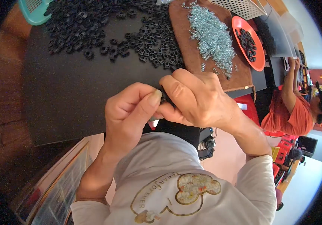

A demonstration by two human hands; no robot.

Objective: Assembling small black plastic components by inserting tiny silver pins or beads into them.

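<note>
My left hand [129,108] and my right hand [198,98] meet over the table's near edge, both closed with the fingertips together. Pinched between them is a small black plastic part [164,98], mostly hidden by my fingers; whether a spring is with it I cannot tell. Beyond my hands lie many loose black plastic parts [157,43], square with a hole. Another heap of darker, round black parts [76,28] spreads at the far left. To the right, a pile of small silvery coil springs [211,35] rests on a brown cloth [239,79].
An orange-red oval plate [259,64] with black pieces stands right of the springs. A teal basket [29,17] is at the far left, a white perforated basket [239,8] at the back right. Farther right, a person in an orange shirt [292,116] raises their arms. The black tabletop [67,101] extends left.
</note>
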